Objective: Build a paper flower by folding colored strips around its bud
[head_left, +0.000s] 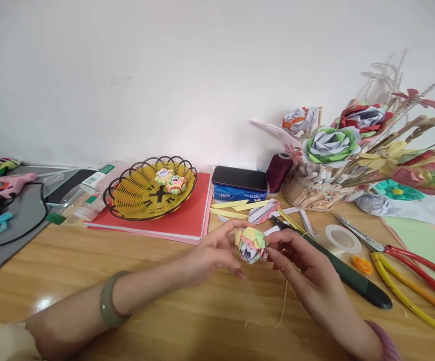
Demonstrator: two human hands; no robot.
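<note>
A small folded-paper ball [252, 244] in yellow, green, pink and white is held up over the wooden table [134, 316]. My right hand [307, 271] pinches its right side between thumb and fingertips. On the other side, my left hand [213, 253] curves loosely about the ball, with the index finger against its upper left; some fingertips are hidden behind it. A thin pale string [283, 306] hangs below and trails onto the table. Yellow and white paper strips [236, 204] lie just beyond the hands.
A yellow basket [134, 200] with two paper balls [175, 184] sits on red paper [187, 228]. Right are a green-handled tool [364, 286], tape roll [343, 239], red-handled scissors [401, 250] and paper flowers [332, 145]. A pink glue gun [12, 184] lies left.
</note>
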